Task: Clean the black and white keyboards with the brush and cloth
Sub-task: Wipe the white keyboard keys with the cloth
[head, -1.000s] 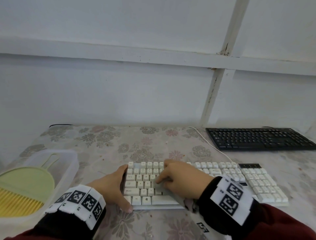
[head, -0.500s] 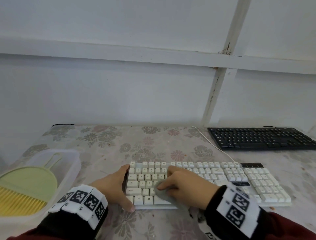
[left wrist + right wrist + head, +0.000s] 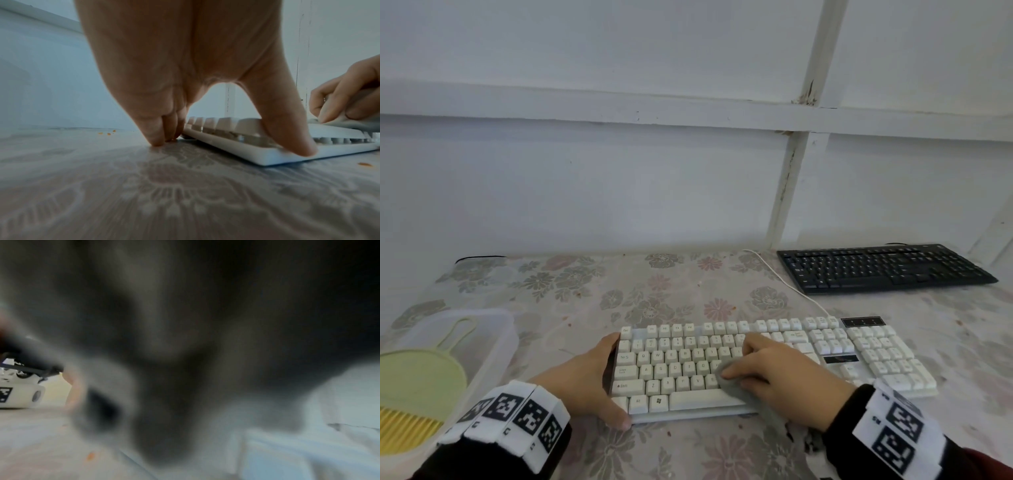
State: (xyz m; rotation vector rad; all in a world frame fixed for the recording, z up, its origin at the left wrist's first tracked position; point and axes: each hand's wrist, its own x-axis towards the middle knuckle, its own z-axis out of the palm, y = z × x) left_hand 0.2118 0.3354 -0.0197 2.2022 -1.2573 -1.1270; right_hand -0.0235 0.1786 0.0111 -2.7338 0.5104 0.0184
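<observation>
- Wiping the white keyboard [image 3: 774, 363]: the right hand [image 3: 777, 380] has its fingers curled around a grey cloth [image 3: 729, 378] and presses it onto the lower letter rows, near the middle of the board, which lies at the near centre of the floral-covered table [image 3: 585, 291].
- Bracing: the left hand [image 3: 589, 380] holds nothing; its fingers are straight. In the left wrist view the thumb [image 3: 292, 138] rests on the front edge at the near left corner, while the fingertips [image 3: 158, 138] touch the table beside the board's left end.
- Risk, slip: a hard sideways stroke could push the board towards the right, since the brace acts only at one end.
- Risk, keys: cloth dragged across key edges may catch and lift a cap.
- Risk, debris: orange crumbs [image 3: 107, 133] lie on the table near the board; a trailing cloth could carry them onto the keys.
- Risk, cable: the white cable [image 3: 784, 286] runs back past the black keyboard [image 3: 883, 267], which sits well apart at the far right; shifting the white board may tug it.
- Idle tool: the brush [image 3: 417, 387] lies in a clear container [image 3: 506, 329] at the near left.
- Right wrist view: too blurred to read.
</observation>
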